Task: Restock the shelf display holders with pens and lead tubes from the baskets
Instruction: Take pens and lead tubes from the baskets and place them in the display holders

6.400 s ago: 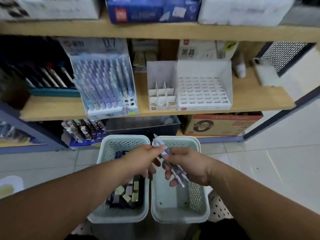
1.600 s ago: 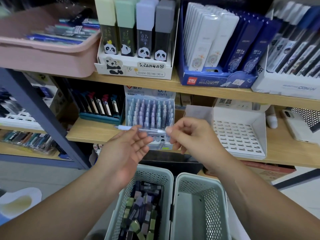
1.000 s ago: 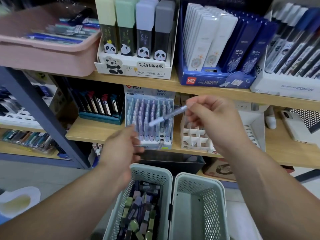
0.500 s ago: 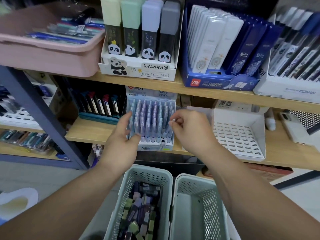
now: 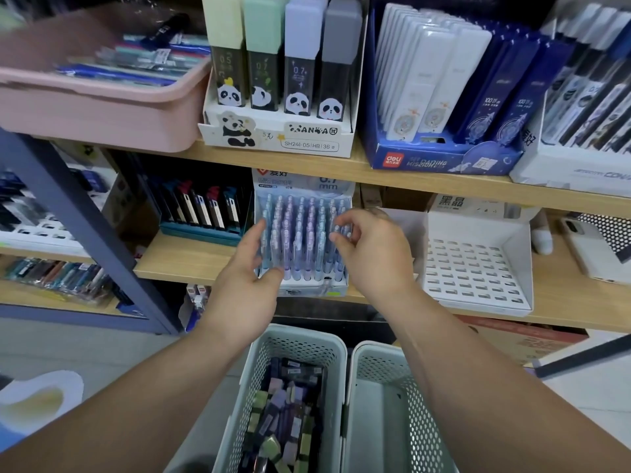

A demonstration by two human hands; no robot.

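- While pens (image 5: 300,227) stand in rows in the pen display holder (image 5: 309,289) on the middle shelf (image 5: 191,261), both hands reach to it.
- The left hand (image 5: 244,288) lies along the holder's left side, grip apart, fingers straight.
- The right hand (image 5: 374,254) curls its fingertips (image 5: 336,237) at the right-hand pens; whether that grip is clamped on one cannot be told.
- Below the shelf, lead tubes (image 5: 283,414) fill the left basket (image 5: 300,346), which touches the right basket (image 5: 375,356).

The right hand (image 5: 372,254), blurred, covered the pen holder's (image 5: 300,186) right rows; whether it pinched anything was unclear
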